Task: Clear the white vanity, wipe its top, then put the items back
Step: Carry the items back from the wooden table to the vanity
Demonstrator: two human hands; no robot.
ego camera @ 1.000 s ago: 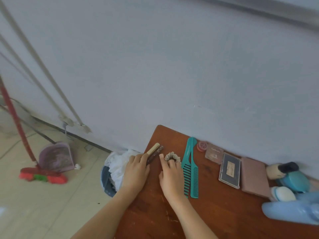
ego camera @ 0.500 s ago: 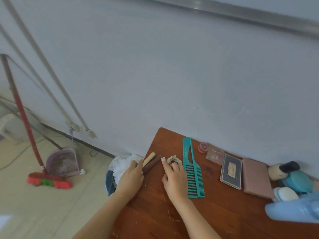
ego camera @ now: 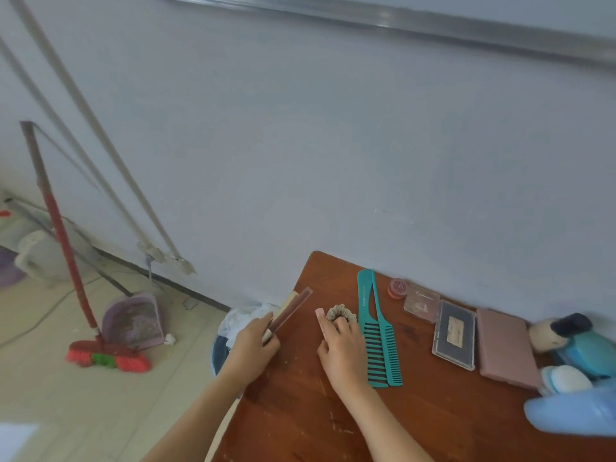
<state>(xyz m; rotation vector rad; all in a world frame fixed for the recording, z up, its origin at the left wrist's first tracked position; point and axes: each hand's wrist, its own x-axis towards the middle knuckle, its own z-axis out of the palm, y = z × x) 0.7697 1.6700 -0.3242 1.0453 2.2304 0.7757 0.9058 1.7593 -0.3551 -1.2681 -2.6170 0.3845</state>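
A brown wooden tabletop holds toiletries laid in a row. My left hand is at its left edge, fingers closed on two thin sticks, one beige and one brown, that point up and right. My right hand rests on the table with its fingers on a beige scrunchie. Right of it lie two teal combs, a small red pot, a clear compact, a dark palette and a pink case.
Blue and white bottles and jars crowd the table's right end. A bin with a white bag sits below the left edge. On the floor at left stand a red broom and a purple dustpan.
The camera view tilted and shifted. My left hand slid back down the sticks toward me. My right hand stayed on the scrunchie.
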